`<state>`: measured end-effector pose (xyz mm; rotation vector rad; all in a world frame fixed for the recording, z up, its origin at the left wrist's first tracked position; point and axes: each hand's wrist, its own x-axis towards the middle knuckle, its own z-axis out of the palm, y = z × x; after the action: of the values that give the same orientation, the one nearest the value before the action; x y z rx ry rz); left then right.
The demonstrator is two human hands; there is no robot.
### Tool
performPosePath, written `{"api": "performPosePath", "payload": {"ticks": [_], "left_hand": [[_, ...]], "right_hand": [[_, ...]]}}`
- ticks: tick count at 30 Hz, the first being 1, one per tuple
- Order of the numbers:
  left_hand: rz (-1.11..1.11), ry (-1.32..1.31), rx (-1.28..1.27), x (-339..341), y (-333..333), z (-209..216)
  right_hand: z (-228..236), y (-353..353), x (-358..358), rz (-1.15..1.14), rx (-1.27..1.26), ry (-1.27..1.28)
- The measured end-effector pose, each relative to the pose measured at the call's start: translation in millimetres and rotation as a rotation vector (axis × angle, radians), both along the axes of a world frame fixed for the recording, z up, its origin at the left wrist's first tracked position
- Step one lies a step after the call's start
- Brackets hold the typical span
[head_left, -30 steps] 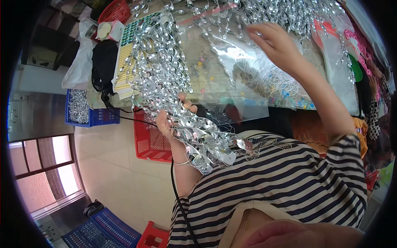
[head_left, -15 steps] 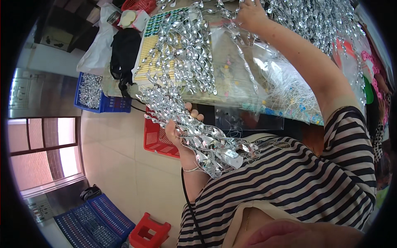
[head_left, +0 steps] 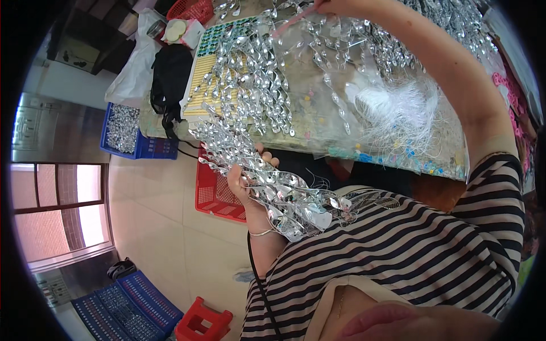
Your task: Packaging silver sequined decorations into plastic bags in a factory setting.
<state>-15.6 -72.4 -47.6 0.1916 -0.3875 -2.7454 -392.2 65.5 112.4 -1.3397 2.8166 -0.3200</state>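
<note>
My left hand (head_left: 241,183) is wrapped round a thick bundle of shiny silver twisted strands (head_left: 296,196), which lies slantwise in front of my striped shirt. My right hand (head_left: 340,7) is at the top edge of the picture, partly cut off. Its fingers pinch the pink-edged top of a clear plastic bag (head_left: 294,21), held over the table. More silver twisted strands (head_left: 267,74) lie on the table to the left of the bag, draped over a yellow-striped sheet (head_left: 202,82). A tangle of white thread (head_left: 395,113) lies below my right forearm.
The table (head_left: 318,136) has a worn plastic cover. Heaps of silver strands (head_left: 455,28) cover its far right. A black bag (head_left: 170,74) hangs at the left end. Blue crate (head_left: 119,149), red crate (head_left: 219,196), red stool (head_left: 205,321) and blue trays (head_left: 125,304) stand around the floor.
My right hand has shifted slightly left and up and now holds the pink-edged clear bag. The clear plastic hanging over the table's near edge is gone. The left hand stays on its bundle.
</note>
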Motion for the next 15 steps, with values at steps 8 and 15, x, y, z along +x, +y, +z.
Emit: {"api": "performPosePath", "payload": {"ticks": [8, 15], "left_hand": [[0.0, 0.0, -0.033, 0, 3, 3], [-0.052, 0.041, -0.056, 6, 2, -3]], "right_hand": [[58, 31, 46, -0.048, -0.069, -0.256], [99, 43, 47, -0.08, -0.326, -0.507]]}}
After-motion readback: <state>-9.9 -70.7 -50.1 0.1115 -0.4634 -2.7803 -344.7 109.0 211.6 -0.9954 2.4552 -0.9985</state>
